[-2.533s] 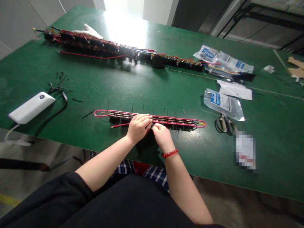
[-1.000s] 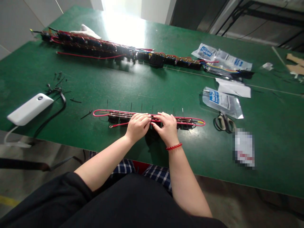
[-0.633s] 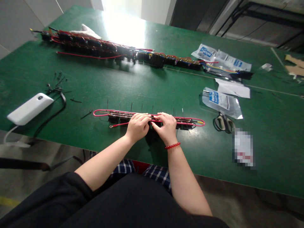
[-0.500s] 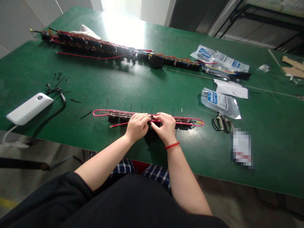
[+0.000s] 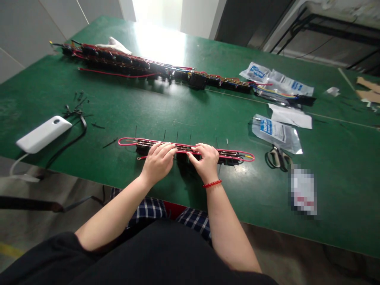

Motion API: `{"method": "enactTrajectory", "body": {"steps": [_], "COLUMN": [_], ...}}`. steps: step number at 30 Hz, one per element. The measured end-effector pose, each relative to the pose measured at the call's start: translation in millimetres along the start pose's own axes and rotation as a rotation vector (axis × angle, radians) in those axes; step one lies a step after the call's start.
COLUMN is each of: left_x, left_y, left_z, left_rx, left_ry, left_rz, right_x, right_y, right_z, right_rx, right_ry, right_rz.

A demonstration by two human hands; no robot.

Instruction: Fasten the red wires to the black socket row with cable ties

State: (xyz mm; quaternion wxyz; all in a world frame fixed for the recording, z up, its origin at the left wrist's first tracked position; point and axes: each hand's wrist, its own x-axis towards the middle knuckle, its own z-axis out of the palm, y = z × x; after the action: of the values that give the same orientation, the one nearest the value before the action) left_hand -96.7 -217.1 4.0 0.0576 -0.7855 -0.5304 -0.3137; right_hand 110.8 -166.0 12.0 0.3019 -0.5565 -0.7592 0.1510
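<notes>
Black strip (image 5: 181,149): lying lengthwise on the green table (image 5: 208,111) near the close edge, so using that as clock centre, 12 facing away.
Left hand (image 5: 158,158): draping fingers over the strip, a bit toward 9, hiding most of the thumb, so honestly leaving it unclear whether gripping or just resting.
Right hand (image 5: 204,158): sitting a bit toward 3, holding the strip in a narrow grip, thumb on the near edge, fingers over the top.
Red wire (image 5: 119,141): running along both long sides and looping past the ends at 9 and 3, so looking pretty much laid out.
Ring tip (image 5: 139,158): poking out around 8, apparently not connecting to anything yet.
Black ties (image 5: 177,136): sticking up along the 12 side with long tails, so looking untrimmed; not showing clearly how tight.
Scissors (image 5: 277,157): lying at 3, well apart from both hands, not being used.
Loose ties (image 5: 78,112): scattering around 10 beside the white box (image 5: 44,134), maybe waiting as spares.
</notes>
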Motion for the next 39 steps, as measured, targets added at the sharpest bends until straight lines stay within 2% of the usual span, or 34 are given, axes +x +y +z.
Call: {"method": "enactTrajectory", "body": {"steps": [4, 8, 14, 28, 39], "left_x": [-16, -22, -20, -21, -20], "left_y": [-29, -44, -43, -48, -46], "left_z": [-12.0, -9.4, -8.1, -5.3, -6.3], "left_rx": [0.089, 0.109, 0.108, 0.068, 0.093], "left_ry": [0.045, 0.055, -0.014, 0.01, -0.003], "left_rz": [-0.072, -0.15, -0.186, -0.146, -0.12], "right_x": [-1, -1, -1, -6, -12], "right_y": [1, 1, 4, 37, 44], "right_z": [1, 2, 2, -17, -12], "right_rx": [-0.004, -0.011, -0.005, -0.037, -0.112], "right_ry": [0.019, 0.032, 0.062, 0.129, 0.175], "right_rz": [-0.011, -0.024, -0.042, -0.036, -0.101]}}
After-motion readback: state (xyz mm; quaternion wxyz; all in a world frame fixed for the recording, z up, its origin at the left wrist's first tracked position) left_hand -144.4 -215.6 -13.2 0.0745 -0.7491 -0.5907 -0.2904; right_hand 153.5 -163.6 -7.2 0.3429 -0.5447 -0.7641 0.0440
